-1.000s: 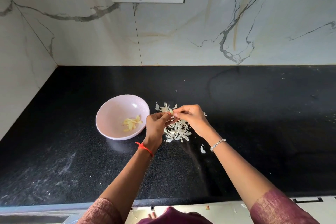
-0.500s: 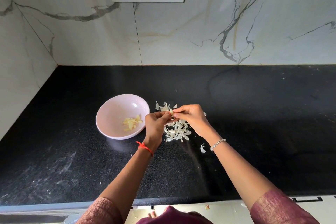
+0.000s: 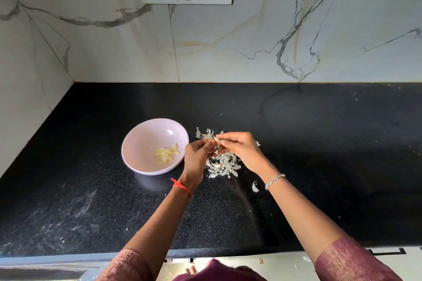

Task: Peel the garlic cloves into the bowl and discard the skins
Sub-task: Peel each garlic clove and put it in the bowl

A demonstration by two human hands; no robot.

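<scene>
Leftmost, a pink bowl (image 3: 137, 143) stands on the black worktop (image 3: 319, 166), nearer the left edge than the right and about midway between the back and front edges. A small heap of peeled cloves (image 3: 166, 154) lies in its bottom, toward the right wall. The bowl sits just beside the hands, likely so a bare clove needs only a short sideways drop. The left grip (image 3: 196, 157) is raised above the worktop just right of the bowl's rim, its fingers curled and pinching one garlic clove (image 3: 217, 140) from the left; I judge this the steadying hold. How much skin is left on that clove I cannot tell. Beneath both hands lies a pile of skins (image 3: 222, 164), with some spread toward the back edge. The hands are probably held over it so loosened skin falls in one place, easy to gather. The right grip (image 3: 242, 150) pinches the same clove from the right with its fingertips, probably the picking hand. One stray skin (image 3: 255, 186) lies apart toward the front edge, near the right wrist. The skins are not yet discarded.
</scene>
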